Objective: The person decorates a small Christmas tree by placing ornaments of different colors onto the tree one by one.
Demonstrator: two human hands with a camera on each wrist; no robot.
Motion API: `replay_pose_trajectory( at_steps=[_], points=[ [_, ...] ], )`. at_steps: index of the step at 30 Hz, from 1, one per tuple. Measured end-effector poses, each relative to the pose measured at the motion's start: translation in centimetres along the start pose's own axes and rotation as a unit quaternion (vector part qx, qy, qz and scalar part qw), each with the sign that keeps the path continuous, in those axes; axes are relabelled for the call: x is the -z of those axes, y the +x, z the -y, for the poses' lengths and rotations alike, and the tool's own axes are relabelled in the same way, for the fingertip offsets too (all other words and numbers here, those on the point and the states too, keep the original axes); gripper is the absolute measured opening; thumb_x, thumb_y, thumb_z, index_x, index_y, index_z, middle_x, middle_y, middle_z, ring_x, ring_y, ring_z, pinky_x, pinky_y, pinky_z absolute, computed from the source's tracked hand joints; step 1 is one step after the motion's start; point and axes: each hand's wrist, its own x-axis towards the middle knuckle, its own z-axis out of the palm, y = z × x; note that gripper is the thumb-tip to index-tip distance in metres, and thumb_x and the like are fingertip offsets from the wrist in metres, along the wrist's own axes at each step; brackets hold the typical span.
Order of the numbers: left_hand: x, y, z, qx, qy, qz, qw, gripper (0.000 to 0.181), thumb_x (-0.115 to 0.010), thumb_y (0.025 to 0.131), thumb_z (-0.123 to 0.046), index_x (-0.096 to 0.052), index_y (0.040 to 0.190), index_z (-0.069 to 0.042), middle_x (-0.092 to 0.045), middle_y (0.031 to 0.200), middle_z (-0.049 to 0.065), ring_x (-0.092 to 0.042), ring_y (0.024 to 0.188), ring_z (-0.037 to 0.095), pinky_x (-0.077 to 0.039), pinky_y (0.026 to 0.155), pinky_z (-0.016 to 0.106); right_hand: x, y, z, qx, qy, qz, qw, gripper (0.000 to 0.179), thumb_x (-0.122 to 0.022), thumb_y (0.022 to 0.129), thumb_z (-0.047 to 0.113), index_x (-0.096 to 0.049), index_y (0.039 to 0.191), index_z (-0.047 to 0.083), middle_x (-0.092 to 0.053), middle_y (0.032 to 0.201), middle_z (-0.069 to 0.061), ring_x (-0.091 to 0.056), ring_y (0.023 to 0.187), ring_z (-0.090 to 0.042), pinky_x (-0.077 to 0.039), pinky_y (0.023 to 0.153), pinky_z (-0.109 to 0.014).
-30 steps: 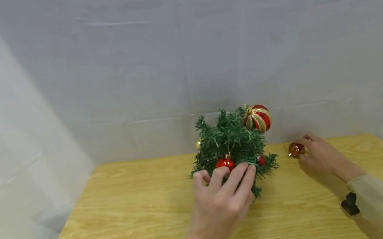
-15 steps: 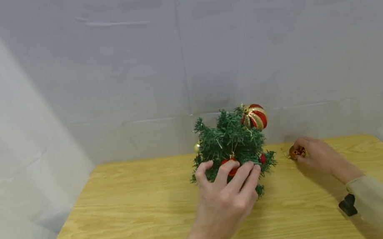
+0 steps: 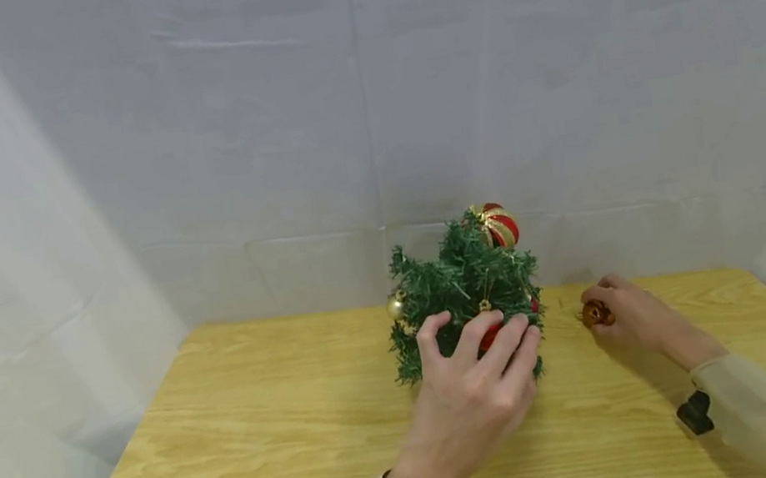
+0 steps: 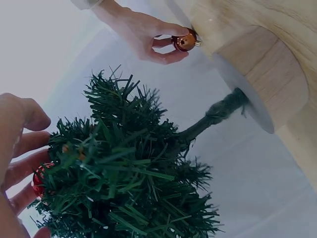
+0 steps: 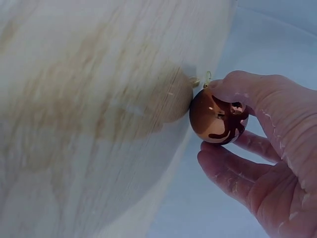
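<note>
A small green artificial Christmas tree (image 3: 465,272) stands on its round wooden base (image 4: 267,74). My left hand (image 3: 474,397) grips its front branches with bent, spread fingers; the thumb is hidden in the head view. Partly behind those fingers hangs a shiny red bauble (image 3: 492,334). A striped red-and-gold bauble (image 3: 500,225) sits at the upper right of the tree, and a gold bauble (image 3: 396,306) at its left. Right of the tree, my right hand (image 3: 640,321) pinches a shiny copper bauble (image 5: 218,116) with a gold loop, low at the table surface.
The wooden table (image 3: 258,446) extends to both sides and in front of the tree. White sheeting (image 3: 264,166) hangs close behind its back edge and along both sides. A black device (image 3: 695,413) is strapped near the right sleeve.
The tree has turned: the front red bauble has shifted right with my left hand, and the striped one left. My right fingers have closed on the copper bauble and drawn it slightly nearer.
</note>
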Motion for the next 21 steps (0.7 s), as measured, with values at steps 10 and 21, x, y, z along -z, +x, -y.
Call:
replay_pose_trajectory(
  at_steps=[10, 21],
  points=[
    [-1.0, 1.4, -1.2, 0.009, 0.026, -0.001, 0.9996, 0.024, -0.060, 0.092, -0.027, -0.078, 0.108, -0.027, -0.072, 0.116, -0.011, -0.061, 0.109, 0.013, -0.045, 0.094, 0.054, 0.8, -0.6, 0.7, 0.016, 0.016, -0.053, 0.9984, 0.039, -0.081, 0.082, 0.004, -0.067, 0.117, -0.005, -0.064, 0.110, -0.025, -0.067, 0.090, -0.036, -0.058, 0.075, -0.049],
    [-0.7, 0.7, -0.3, 0.005, -0.070, -0.077, 0.9946, 0.027, -0.063, 0.090, -0.026, -0.078, 0.112, -0.027, -0.072, 0.122, -0.006, -0.062, 0.118, 0.017, -0.045, 0.098, 0.052, 3.0, -2.9, 3.7, 0.042, 0.075, -0.160, 0.9833, 0.042, -0.084, 0.080, 0.002, -0.069, 0.119, 0.006, -0.066, 0.111, -0.015, -0.066, 0.085, -0.024, -0.060, 0.063, -0.030]
  ],
)
